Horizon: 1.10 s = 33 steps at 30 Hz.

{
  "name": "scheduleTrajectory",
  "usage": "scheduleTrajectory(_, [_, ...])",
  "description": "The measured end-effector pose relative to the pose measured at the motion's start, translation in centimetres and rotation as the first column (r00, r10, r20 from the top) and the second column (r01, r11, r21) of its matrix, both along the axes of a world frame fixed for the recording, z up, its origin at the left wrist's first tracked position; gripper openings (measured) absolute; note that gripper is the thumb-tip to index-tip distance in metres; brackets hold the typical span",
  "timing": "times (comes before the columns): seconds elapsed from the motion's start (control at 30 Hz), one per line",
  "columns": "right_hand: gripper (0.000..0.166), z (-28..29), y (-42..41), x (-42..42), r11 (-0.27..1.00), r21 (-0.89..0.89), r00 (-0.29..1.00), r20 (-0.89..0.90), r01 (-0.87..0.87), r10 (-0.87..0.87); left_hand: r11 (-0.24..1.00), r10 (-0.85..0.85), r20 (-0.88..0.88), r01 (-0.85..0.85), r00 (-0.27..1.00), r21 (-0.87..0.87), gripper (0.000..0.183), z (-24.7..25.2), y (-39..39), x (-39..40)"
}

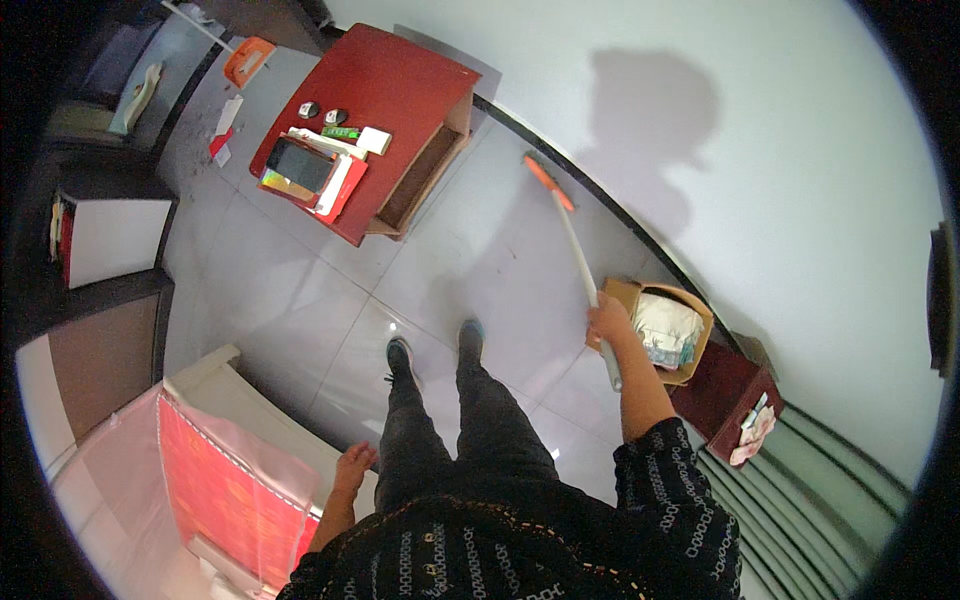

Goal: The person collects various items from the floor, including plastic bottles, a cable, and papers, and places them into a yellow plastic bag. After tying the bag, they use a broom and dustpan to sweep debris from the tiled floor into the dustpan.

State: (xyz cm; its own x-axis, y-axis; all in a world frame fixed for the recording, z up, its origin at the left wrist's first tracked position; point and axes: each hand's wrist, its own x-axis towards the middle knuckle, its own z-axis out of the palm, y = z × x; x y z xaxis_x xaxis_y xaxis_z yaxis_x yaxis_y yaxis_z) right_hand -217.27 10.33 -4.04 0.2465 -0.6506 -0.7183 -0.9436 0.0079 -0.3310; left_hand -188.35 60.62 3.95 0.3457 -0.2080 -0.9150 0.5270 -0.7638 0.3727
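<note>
My right hand [611,322] is closed around the pale handle of a broom [576,247]. The broom's orange head [549,183] rests on the tiled floor close to the dark baseboard, right of a red table. Small bits of debris lie on the tiles to the left of the handle. Low on the left, my left hand [357,463] hangs beside my leg with its fingers slightly apart, holding nothing, near a white piece of furniture [262,409]. An orange dustpan [249,61] with a long handle stands at the far left, beyond the red table.
The red table [397,82] bears a phone [301,165], papers and small boxes. Beside my right hand is a cardboard box [701,315] with cloth-like contents, and a dark red cabinet [720,390] behind it. Scraps of paper [229,114] lie on the floor. Green curtains [795,480] hang at lower right.
</note>
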Motion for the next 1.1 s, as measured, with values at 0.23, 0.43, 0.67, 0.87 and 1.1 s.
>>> scheduleTrajectory(0.23, [0.019,-3.5,-8.2,4.6,0.912,-0.070,0.907,-0.159,-0.405,0.391,0.969,-0.247,0.057,0.248,0.967,-0.016,0.036,-3.5,-1.5,-1.6])
scheduleTrajectory(0.43, [0.019,0.5,-2.1,3.9,0.919,-0.102,0.919,0.062,-0.381,0.388,0.997,-0.021,-0.024,0.019,0.999,-0.075,0.033,-0.8,-2.7,-4.3])
scheduleTrajectory(0.67, [0.025,3.8,-5.5,10.8,0.998,0.025,0.996,0.054,-0.066,0.064,0.992,-0.073,0.086,0.081,0.994,-0.092,0.029,-2.2,-1.0,-5.0])
scheduleTrajectory(0.87, [0.033,-1.7,-2.2,10.6,0.970,0.049,0.956,-0.164,-0.239,0.244,0.979,-0.070,0.061,0.080,0.996,-0.186,0.028,-1.9,-2.2,-6.3])
scheduleTrajectory(1.1, [0.042,8.0,5.3,2.7,0.939,0.345,0.996,-0.086,0.015,0.015,0.984,-0.095,0.070,0.104,0.993,-0.147,0.030,-2.4,-0.4,-6.9])
